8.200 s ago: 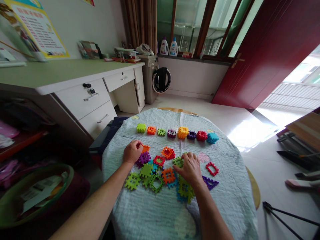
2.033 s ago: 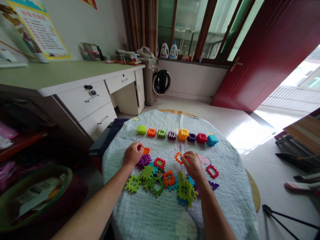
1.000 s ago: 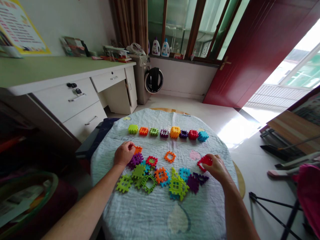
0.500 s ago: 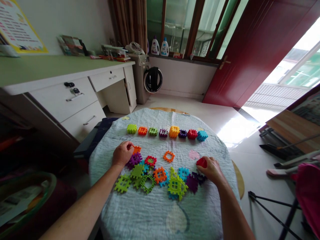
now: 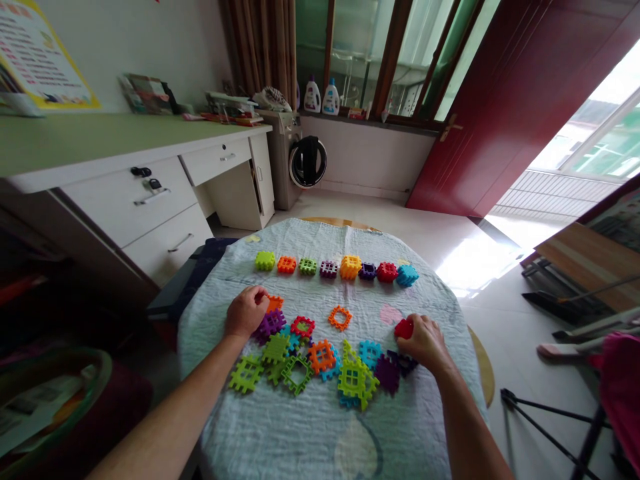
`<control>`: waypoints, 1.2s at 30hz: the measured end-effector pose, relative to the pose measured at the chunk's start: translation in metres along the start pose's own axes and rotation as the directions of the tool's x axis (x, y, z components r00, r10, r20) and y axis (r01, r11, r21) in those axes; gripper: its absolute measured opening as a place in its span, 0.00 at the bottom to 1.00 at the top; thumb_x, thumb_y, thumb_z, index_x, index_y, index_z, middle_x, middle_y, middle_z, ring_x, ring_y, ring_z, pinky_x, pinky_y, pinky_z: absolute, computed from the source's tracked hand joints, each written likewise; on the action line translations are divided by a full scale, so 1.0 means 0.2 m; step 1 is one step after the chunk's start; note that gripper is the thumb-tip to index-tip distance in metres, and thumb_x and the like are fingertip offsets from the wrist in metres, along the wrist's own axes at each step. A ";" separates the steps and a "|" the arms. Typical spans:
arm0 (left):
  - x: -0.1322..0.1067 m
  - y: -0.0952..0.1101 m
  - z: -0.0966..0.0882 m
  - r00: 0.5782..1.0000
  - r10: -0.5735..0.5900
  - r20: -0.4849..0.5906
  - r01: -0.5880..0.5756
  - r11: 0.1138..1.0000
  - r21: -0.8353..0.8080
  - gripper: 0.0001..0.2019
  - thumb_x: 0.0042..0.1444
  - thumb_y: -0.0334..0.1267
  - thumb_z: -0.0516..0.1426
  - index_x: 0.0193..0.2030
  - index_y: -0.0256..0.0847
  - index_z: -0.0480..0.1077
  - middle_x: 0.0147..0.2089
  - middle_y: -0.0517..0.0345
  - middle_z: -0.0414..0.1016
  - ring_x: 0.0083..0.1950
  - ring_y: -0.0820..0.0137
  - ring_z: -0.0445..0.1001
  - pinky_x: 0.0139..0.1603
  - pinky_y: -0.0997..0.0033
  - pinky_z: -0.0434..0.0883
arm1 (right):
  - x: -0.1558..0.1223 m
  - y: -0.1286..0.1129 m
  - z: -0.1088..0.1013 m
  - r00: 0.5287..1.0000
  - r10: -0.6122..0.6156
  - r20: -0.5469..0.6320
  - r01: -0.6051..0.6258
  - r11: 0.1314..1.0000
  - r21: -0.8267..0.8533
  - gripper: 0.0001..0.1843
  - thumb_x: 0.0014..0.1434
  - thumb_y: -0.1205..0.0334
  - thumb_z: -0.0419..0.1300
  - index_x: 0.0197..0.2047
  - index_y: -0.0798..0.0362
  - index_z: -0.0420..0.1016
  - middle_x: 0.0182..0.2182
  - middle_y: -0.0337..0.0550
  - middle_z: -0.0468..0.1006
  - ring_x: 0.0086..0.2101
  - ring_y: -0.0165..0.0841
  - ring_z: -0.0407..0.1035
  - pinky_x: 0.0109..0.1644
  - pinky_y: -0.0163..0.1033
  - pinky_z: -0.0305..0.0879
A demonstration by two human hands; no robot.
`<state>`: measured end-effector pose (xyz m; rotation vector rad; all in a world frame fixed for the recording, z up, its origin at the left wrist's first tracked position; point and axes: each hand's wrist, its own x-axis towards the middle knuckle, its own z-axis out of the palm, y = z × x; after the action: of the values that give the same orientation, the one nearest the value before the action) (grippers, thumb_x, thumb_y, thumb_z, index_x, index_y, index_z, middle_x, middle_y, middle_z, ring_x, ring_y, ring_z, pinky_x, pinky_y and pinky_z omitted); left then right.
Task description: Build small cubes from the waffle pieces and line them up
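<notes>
A round table under a pale quilted cloth carries a row of several built plastic waffle-block cubes along its far side. My left hand rests with curled fingers at an orange block piece, just above a purple cluster. My right hand grips a red block piece, partly hidden by its fingers, beside dark purple pieces. Between the hands lie a lone orange square frame and a heap of lime, blue and orange pieces.
A white desk with drawers stands to the left, and a green basket sits low on the left. Tripod legs and pink fabric are on the right. A washing machine stands beyond the table.
My right hand has moved right and picked up the red piece. The orange frame it held now lies on the cloth. My left hand has stayed in place.
</notes>
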<state>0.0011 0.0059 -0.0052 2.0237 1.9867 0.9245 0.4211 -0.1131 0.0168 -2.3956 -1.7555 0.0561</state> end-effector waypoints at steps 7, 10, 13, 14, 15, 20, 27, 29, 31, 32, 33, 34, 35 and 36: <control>0.00 -0.01 0.01 1.000 0.009 -0.005 -0.009 1.000 -0.023 0.09 0.52 0.39 0.50 0.31 0.44 0.70 0.35 0.54 0.78 0.39 0.63 0.76 0.43 0.69 0.69 | 0.32 -0.10 -0.18 0.982 -0.138 -0.127 0.150 0.985 0.090 0.24 0.44 0.58 0.61 0.47 0.50 0.71 0.43 0.46 0.70 0.43 0.40 0.62 0.44 0.42 0.55; 0.00 -0.01 0.01 1.000 -0.002 -0.004 0.002 1.000 -0.031 0.08 0.52 0.39 0.50 0.31 0.43 0.70 0.35 0.54 0.78 0.39 0.63 0.76 0.42 0.68 0.70 | 0.52 -0.14 -0.23 0.982 -0.170 -0.085 0.177 0.981 0.081 0.26 0.42 0.59 0.62 0.48 0.50 0.71 0.45 0.46 0.70 0.44 0.41 0.61 0.46 0.43 0.55; 0.00 -0.01 0.00 1.000 -0.007 0.003 0.007 0.999 -0.042 0.08 0.52 0.38 0.50 0.31 0.43 0.70 0.36 0.54 0.78 0.38 0.63 0.76 0.42 0.68 0.70 | 0.70 -0.15 -0.25 0.980 -0.197 -0.016 0.197 0.979 0.057 0.26 0.41 0.62 0.62 0.48 0.50 0.71 0.46 0.48 0.70 0.45 0.42 0.61 0.47 0.44 0.55; 0.00 -0.01 0.00 1.000 -0.007 0.005 0.007 0.999 -0.043 0.09 0.53 0.38 0.50 0.32 0.43 0.70 0.36 0.54 0.78 0.38 0.63 0.76 0.42 0.68 0.70 | 0.74 -0.15 -0.24 0.978 -0.207 -0.001 0.207 0.977 0.047 0.26 0.41 0.62 0.62 0.47 0.51 0.72 0.46 0.48 0.71 0.45 0.42 0.61 0.47 0.44 0.55; 0.00 -0.01 0.00 1.000 -0.007 0.006 0.008 0.999 -0.044 0.09 0.53 0.38 0.50 0.32 0.43 0.70 0.36 0.54 0.78 0.38 0.63 0.76 0.42 0.68 0.70 | 0.78 -0.15 -0.24 0.976 -0.218 0.013 0.217 0.975 0.038 0.26 0.41 0.62 0.62 0.47 0.51 0.72 0.45 0.48 0.71 0.45 0.42 0.61 0.47 0.44 0.55; -0.01 0.00 0.00 1.000 -0.002 0.006 0.003 0.999 -0.050 0.08 0.53 0.38 0.50 0.32 0.43 0.70 0.35 0.54 0.77 0.39 0.63 0.76 0.43 0.68 0.69 | 0.89 -0.12 -0.22 0.960 -0.257 0.112 0.257 0.966 0.012 0.23 0.41 0.59 0.63 0.45 0.49 0.73 0.45 0.47 0.71 0.44 0.42 0.63 0.46 0.44 0.59; -0.01 -0.01 0.00 1.000 0.001 -0.002 -0.001 0.998 -0.057 0.09 0.53 0.39 0.50 0.31 0.42 0.70 0.35 0.55 0.77 0.38 0.64 0.75 0.43 0.67 0.69 | 0.97 -0.13 -0.20 0.938 -0.298 0.178 0.298 0.954 0.028 0.28 0.41 0.60 0.63 0.49 0.48 0.73 0.48 0.48 0.71 0.47 0.45 0.64 0.47 0.47 0.62; -0.01 0.00 0.00 1.000 -0.007 -0.002 0.007 0.998 -0.059 0.09 0.53 0.39 0.50 0.32 0.42 0.71 0.35 0.54 0.77 0.38 0.64 0.75 0.42 0.67 0.69 | 0.99 -0.13 -0.19 0.934 -0.295 0.203 0.297 0.955 0.020 0.29 0.41 0.59 0.63 0.50 0.48 0.73 0.48 0.48 0.71 0.47 0.46 0.64 0.47 0.48 0.63; -0.01 0.00 0.00 1.000 -0.013 0.000 0.013 0.998 -0.060 0.09 0.53 0.39 0.50 0.32 0.42 0.71 0.35 0.54 0.77 0.38 0.63 0.75 0.42 0.67 0.69 | 1.00 -0.13 -0.18 0.931 -0.285 0.229 0.291 0.957 0.008 0.29 0.40 0.59 0.63 0.50 0.47 0.74 0.48 0.49 0.71 0.46 0.46 0.64 0.46 0.48 0.63; -0.01 0.00 0.00 1.000 -0.015 0.001 0.015 0.998 -0.060 0.09 0.53 0.39 0.50 0.32 0.42 0.71 0.35 0.54 0.77 0.38 0.63 0.75 0.42 0.67 0.69 | 1.00 -0.13 -0.17 0.929 -0.281 0.242 0.289 0.957 0.001 0.29 0.40 0.59 0.63 0.49 0.47 0.74 0.47 0.49 0.71 0.46 0.46 0.64 0.45 0.48 0.63; -0.01 0.00 0.00 1.000 -0.016 0.003 0.016 0.998 -0.060 0.09 0.53 0.39 0.50 0.32 0.42 0.71 0.35 0.54 0.77 0.37 0.64 0.75 0.42 0.67 0.69 | 1.01 -0.13 -0.17 0.926 -0.277 0.256 0.288 0.958 -0.007 0.28 0.40 0.59 0.63 0.49 0.47 0.74 0.48 0.49 0.71 0.46 0.47 0.64 0.45 0.49 0.63; -0.01 0.00 0.00 1.000 -0.017 0.005 0.017 0.998 -0.059 0.09 0.53 0.39 0.50 0.32 0.42 0.71 0.35 0.54 0.77 0.37 0.64 0.75 0.42 0.67 0.69 | 1.01 -0.12 -0.16 0.923 -0.274 0.269 0.289 0.957 -0.015 0.28 0.41 0.59 0.63 0.49 0.48 0.74 0.48 0.49 0.71 0.46 0.47 0.64 0.45 0.49 0.63; -0.01 0.00 0.00 1.000 -0.018 0.006 0.018 0.998 -0.058 0.09 0.53 0.39 0.50 0.32 0.42 0.71 0.35 0.54 0.77 0.37 0.64 0.75 0.42 0.67 0.69 | 1.01 -0.12 -0.16 0.921 -0.272 0.279 0.290 0.957 -0.022 0.29 0.41 0.59 0.62 0.50 0.48 0.73 0.48 0.50 0.71 0.46 0.47 0.64 0.45 0.49 0.63; -0.01 0.00 0.00 1.000 -0.017 0.005 0.018 0.998 -0.056 0.09 0.53 0.39 0.50 0.32 0.42 0.71 0.35 0.54 0.77 0.37 0.64 0.75 0.42 0.67 0.69 | 1.01 -0.12 -0.16 0.919 -0.272 0.286 0.291 0.956 -0.028 0.29 0.41 0.60 0.62 0.51 0.48 0.73 0.49 0.50 0.70 0.47 0.48 0.64 0.45 0.49 0.62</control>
<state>0.0005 0.0040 -0.0056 1.9741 1.9507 0.9603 0.4654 0.0820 0.0657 -2.2414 -2.2486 0.3154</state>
